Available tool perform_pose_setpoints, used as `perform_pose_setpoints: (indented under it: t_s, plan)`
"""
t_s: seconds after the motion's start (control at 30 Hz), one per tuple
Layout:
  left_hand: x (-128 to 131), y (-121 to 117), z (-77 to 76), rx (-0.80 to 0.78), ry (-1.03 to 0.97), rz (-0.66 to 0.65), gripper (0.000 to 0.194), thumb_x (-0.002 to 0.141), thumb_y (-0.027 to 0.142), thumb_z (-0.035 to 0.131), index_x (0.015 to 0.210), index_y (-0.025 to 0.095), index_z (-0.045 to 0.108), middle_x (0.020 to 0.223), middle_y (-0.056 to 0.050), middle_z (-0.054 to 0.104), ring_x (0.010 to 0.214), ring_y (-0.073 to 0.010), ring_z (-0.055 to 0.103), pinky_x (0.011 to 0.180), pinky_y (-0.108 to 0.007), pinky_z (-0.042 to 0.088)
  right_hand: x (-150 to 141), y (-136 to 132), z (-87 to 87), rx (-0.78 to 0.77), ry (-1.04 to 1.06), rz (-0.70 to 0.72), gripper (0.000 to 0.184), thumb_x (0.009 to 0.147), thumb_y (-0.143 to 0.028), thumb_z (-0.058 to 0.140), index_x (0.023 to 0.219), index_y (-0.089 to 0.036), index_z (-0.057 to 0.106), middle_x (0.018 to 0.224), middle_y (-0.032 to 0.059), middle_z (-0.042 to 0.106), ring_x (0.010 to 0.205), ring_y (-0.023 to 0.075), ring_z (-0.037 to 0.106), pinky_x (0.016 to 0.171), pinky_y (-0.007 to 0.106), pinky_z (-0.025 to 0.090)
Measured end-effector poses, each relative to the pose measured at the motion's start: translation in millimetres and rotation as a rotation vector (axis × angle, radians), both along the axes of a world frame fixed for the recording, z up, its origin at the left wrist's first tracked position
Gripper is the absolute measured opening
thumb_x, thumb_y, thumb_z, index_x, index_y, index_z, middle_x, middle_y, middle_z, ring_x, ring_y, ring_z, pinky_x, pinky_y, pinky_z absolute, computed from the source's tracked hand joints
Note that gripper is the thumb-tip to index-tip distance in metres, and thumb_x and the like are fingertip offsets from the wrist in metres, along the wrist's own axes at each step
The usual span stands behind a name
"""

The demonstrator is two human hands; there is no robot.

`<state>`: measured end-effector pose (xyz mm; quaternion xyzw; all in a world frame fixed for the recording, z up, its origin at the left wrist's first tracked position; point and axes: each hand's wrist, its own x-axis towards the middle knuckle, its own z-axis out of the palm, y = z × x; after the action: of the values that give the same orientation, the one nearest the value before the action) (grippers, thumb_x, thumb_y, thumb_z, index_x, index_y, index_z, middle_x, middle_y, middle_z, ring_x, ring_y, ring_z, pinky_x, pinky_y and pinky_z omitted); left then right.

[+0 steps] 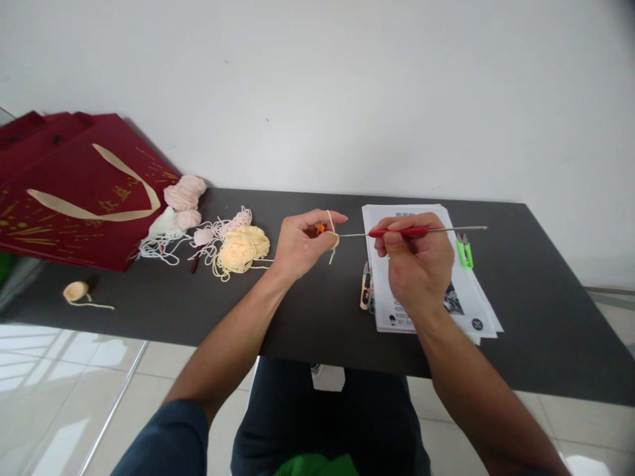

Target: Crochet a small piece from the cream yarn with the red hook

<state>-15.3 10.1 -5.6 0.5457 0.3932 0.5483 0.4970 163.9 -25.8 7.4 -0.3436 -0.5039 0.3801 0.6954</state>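
Note:
My right hand [417, 264] grips a crochet hook [424, 231] by its red handle, pen-fashion, its metal shaft showing on both sides. The hook's left end reaches a small loop of pale yellow yarn [334, 241] at my left hand [307, 244]. That hand pinches the yarn between thumb and fingers, and one strand runs up over the stretched index finger. A small orange thing [320, 229] shows inside the curled fingers; its kind is unclear. Behind the left wrist lies a ball of yellow yarn [241, 250], with a strand leading toward the hand.
Printed sheets [387, 317] lie under my right hand. Green thread snips [465, 251] and a second pair of snips [366, 287] flank them. Pink yarn [186, 193], white yarn [166, 228] and red gift bags [89, 198] stand left on the dark table [536, 297], near a small crocheted piece [76, 291].

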Motion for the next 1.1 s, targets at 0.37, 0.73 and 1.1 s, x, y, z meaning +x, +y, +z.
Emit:
perform_pose_setpoints:
  t_s: [0.37,0.73,1.1]
  plan:
    - [6.0,-3.1,0.6,-0.059,-0.173,0.026,0.016,0.071,0.019,0.086,0.086,0.022,0.082,0.070,0.002,0.068,0.063,-0.0087,0.055,0.063,-0.025,0.043,-13.3,10.4,-15.9,-0.260,0.286,0.146,0.016,0.089,-0.033,0.081,0.095,-0.025,0.069,0.092,-0.0026,0.081,0.074,0.0086,0.074,0.069,0.021,0.065]
    - [7.1,-2.9,0.2,0.058,-0.171,0.097,0.019,0.074,0.017,0.082,0.091,0.026,0.085,0.094,-0.001,0.074,0.078,-0.0100,0.059,0.068,-0.024,0.045,-21.9,5.3,-7.8,-0.353,0.407,0.127,0.021,0.081,-0.033,0.088,0.090,-0.022,0.072,0.086,-0.0021,0.081,0.072,0.0068,0.076,0.071,0.014,0.065]
    - [10.7,-6.0,-0.5,-0.055,-0.183,0.075,0.038,0.072,0.022,0.089,0.109,0.026,0.083,0.082,0.002,0.074,0.070,-0.0080,0.062,0.070,-0.023,0.051,-27.3,4.7,-11.3,-0.328,0.416,0.120,0.021,0.082,-0.034,0.087,0.091,-0.022,0.072,0.086,-0.0021,0.082,0.073,0.0075,0.078,0.073,0.015,0.067]
